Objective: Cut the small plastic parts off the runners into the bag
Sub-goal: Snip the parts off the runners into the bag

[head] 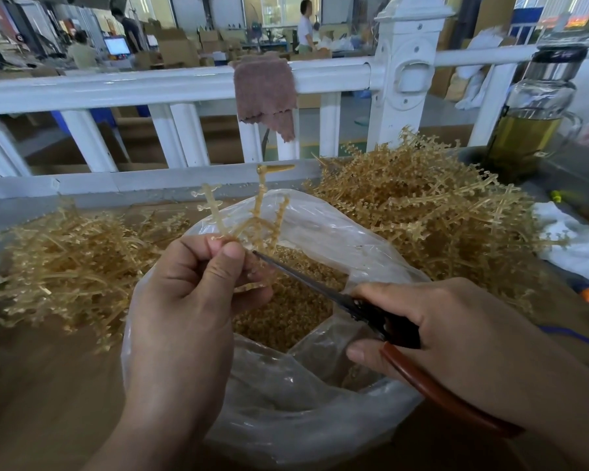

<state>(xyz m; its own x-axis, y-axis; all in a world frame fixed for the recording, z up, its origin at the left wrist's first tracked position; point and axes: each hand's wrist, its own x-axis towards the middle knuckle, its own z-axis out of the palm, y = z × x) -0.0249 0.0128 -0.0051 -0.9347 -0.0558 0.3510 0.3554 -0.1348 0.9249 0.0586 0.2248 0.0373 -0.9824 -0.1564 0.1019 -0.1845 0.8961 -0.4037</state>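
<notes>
- Workshop behind a white railing (150, 86); desk (31, 402) heaped with runners (422, 212).
- Left hand (184, 307): fingers (218, 266) pinch a runner (252, 215) at the bag's (320, 396) 11 o'clock.
- Right hand (463, 338) grips scissors (320, 290), tip at a branch; the cutting step, so a snip likely comes next.

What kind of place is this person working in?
Most likely a factory or workshop floor: heaps of amber plastic runners lie on the bench, a clear bag holds cut parts, and cardboard boxes fill the hall behind the white railing.
</notes>
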